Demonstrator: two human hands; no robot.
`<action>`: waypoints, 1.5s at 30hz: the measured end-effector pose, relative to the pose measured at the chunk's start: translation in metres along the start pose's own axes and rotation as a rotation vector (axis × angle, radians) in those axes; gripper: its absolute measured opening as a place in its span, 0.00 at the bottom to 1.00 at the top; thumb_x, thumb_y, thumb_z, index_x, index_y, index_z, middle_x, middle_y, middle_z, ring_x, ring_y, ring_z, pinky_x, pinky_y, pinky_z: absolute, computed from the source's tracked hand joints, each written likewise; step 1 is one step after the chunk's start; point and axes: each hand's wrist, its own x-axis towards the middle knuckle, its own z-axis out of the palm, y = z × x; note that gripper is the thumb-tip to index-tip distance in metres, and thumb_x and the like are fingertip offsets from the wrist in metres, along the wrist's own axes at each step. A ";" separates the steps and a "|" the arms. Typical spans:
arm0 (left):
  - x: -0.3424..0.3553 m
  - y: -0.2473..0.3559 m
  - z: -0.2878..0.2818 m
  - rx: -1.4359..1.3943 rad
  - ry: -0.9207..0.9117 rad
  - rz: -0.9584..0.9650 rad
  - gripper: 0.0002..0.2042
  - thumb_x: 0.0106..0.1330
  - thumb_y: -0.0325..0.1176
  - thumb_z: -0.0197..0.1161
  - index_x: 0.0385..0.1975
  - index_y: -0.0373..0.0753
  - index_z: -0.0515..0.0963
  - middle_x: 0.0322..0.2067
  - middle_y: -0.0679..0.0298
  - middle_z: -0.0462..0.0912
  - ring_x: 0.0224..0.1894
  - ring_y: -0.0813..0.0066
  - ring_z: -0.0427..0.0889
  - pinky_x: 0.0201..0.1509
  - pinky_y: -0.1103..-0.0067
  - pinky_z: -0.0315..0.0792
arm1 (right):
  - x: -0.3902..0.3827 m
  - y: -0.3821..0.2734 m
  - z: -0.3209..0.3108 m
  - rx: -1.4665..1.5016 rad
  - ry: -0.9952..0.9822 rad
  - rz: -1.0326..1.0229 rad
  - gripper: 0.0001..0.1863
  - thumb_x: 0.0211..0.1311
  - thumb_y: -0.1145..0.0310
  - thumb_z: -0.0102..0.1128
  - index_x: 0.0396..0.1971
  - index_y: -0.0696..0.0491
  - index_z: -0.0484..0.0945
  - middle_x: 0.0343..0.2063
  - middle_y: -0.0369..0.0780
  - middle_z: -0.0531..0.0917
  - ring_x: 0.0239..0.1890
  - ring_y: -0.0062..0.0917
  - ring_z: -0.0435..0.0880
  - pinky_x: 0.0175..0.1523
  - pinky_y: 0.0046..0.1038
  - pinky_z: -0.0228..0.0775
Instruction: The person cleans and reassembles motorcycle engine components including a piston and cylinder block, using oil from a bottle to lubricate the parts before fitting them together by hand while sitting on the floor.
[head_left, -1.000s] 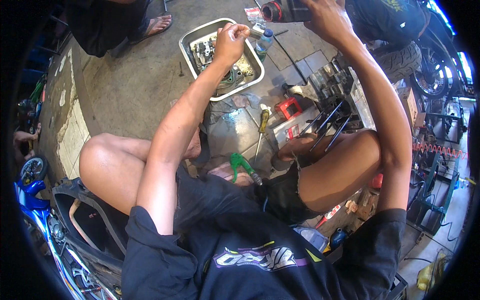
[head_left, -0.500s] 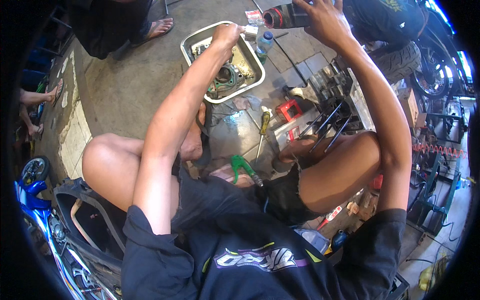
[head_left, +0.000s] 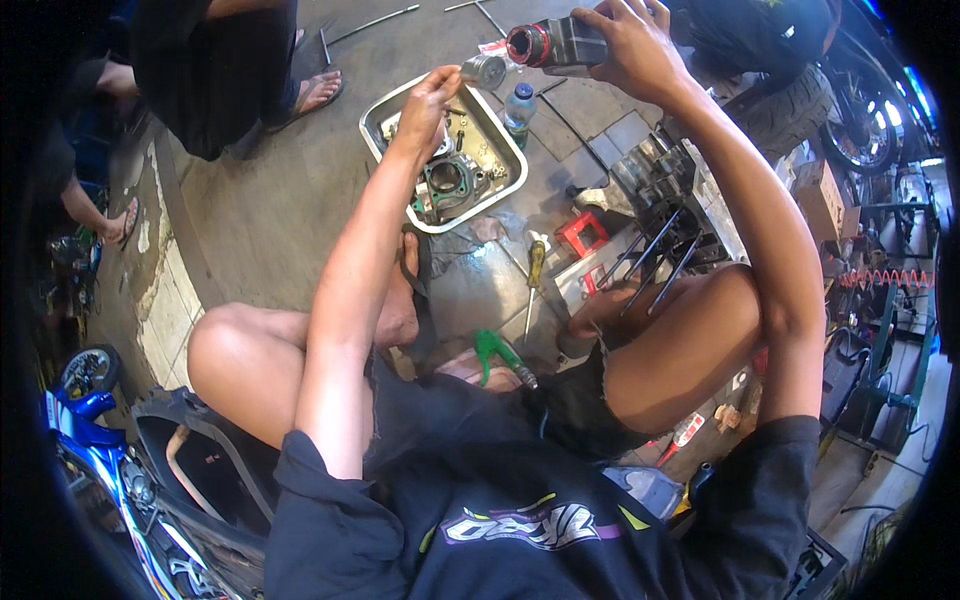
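My left hand point(head_left: 430, 108) grips a small silver piston point(head_left: 484, 72), holding it above the far end of a white-rimmed metal tray point(head_left: 520, 172). To the right, my right hand point(head_left: 640, 52) wraps around a black bottle point(head_left: 575, 44), tipped on its side. The bottle's red-ringed mouth point(head_left: 529, 46) points left toward the piston, with a gap between them. Inside the tray lie an engine cylinder block point(head_left: 447, 180) with a round bore and several small bolts and nuts.
A water bottle point(head_left: 519, 108) stands beside the tray. Between my legs lie a screwdriver point(head_left: 533, 285) and a green air blow gun point(head_left: 492, 350). An engine crankcase point(head_left: 650, 180) with long studs sits right of a red box point(head_left: 582, 234). Other people's feet point(head_left: 320, 90) are at far left.
My left hand has turned the piston so its round face shows, and has shifted slightly left and down. The black bottle has moved a little left and down with my right hand.
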 end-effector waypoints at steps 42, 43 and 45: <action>-0.020 -0.020 0.022 -0.126 -0.031 0.121 0.08 0.71 0.34 0.67 0.47 0.44 0.80 0.38 0.76 0.80 0.43 0.85 0.73 0.52 0.83 0.62 | 0.015 -0.021 -0.029 -0.170 0.272 -0.251 0.14 0.59 0.67 0.57 0.45 0.49 0.80 0.40 0.41 0.78 0.52 0.38 0.73 0.66 0.48 0.58; -0.022 -0.019 0.024 -0.114 -0.035 0.127 0.08 0.71 0.34 0.67 0.47 0.44 0.80 0.38 0.76 0.80 0.43 0.85 0.73 0.52 0.83 0.62 | 0.015 -0.022 -0.029 -0.184 0.273 -0.255 0.14 0.59 0.67 0.57 0.45 0.49 0.80 0.40 0.41 0.78 0.53 0.38 0.73 0.66 0.48 0.58; -0.023 -0.017 0.027 -0.087 -0.043 0.140 0.08 0.71 0.34 0.66 0.47 0.43 0.80 0.38 0.75 0.80 0.44 0.84 0.74 0.54 0.83 0.62 | 0.016 -0.022 -0.028 -0.210 0.277 -0.262 0.13 0.59 0.67 0.57 0.45 0.49 0.81 0.41 0.41 0.78 0.53 0.38 0.73 0.67 0.47 0.57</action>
